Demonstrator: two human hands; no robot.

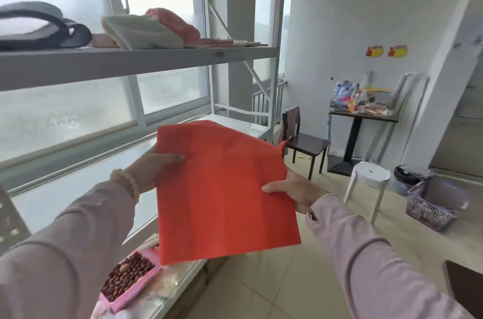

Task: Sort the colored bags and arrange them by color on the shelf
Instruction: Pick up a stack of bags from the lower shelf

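Your left hand [156,161] and right hand [295,188] pinch one red bag [222,188] at its sides, in the air before the shelf [130,58]. Thumbs lie on top, other fingers hidden beneath. On the shelf lie three blurred bags: dark bag [39,27], pale bag [141,32], pink bag [180,24].

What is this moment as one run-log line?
left hand: holds flat red fabric bag | right hand: holds bag | white metal shelf: bag not yet placed
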